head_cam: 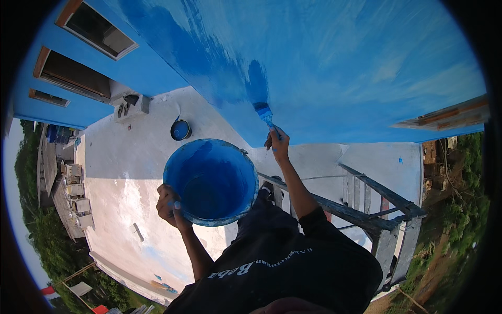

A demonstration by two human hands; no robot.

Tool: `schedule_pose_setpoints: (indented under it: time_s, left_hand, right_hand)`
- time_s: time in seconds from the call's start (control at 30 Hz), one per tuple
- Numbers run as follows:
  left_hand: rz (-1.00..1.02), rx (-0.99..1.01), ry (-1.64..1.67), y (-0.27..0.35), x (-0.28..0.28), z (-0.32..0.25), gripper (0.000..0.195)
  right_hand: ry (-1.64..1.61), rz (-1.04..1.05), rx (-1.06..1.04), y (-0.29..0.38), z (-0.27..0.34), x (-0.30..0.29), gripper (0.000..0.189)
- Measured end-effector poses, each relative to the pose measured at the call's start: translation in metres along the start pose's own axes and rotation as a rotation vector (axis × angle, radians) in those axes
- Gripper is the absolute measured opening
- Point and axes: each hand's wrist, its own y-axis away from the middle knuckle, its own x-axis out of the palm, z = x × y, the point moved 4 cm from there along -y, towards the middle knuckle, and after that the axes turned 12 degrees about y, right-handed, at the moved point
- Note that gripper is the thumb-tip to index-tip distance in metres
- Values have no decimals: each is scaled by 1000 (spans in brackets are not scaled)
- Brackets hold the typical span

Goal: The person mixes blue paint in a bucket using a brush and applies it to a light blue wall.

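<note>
My left hand (pixel 172 208) grips the near left rim of a large bucket (pixel 210 182), its inside coated in blue paint, with a dark pool at the bottom. My right hand (pixel 277 142) is closed around the handle of a paintbrush (pixel 264 113). The brush's dark, wet bristles touch the blue wall (pixel 313 90), at the lower end of a fresh darker blue stroke (pixel 257 80). More dark blue paint covers the wall to the upper left, while paler, streaky blue lies to the right.
A ladder (pixel 353 214) stands right of my legs, with one shoe (pixel 268 187) beside its rail. On the concrete floor (pixel 117 157) sits a smaller bucket of blue paint (pixel 180 130). Sandals (pixel 123 110) lie on a concrete step (pixel 142 106) below the doorway. A low ledge (pixel 129 280) edges the floor.
</note>
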Motion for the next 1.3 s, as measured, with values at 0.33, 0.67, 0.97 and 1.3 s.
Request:
schedule_pose_setpoints:
  time_s: [0.33,0.67,0.97,1.3]
  left_hand:
    - [101,-2,-87,4,4,25,40]
    - [38,-27,-63,22,-1,61,34]
    - [77,68,-150,39,15,90,36]
    - [6,46,-149,71,-8,127,36]
  right_hand:
    - [95,-248,445,9,-129,-24,33]
    - [-61,-67,47,53,41,-2,40]
    - [-10,-125,158,8,-156,-61,41]
    - [115,-257,455,4,-268,-56,34]
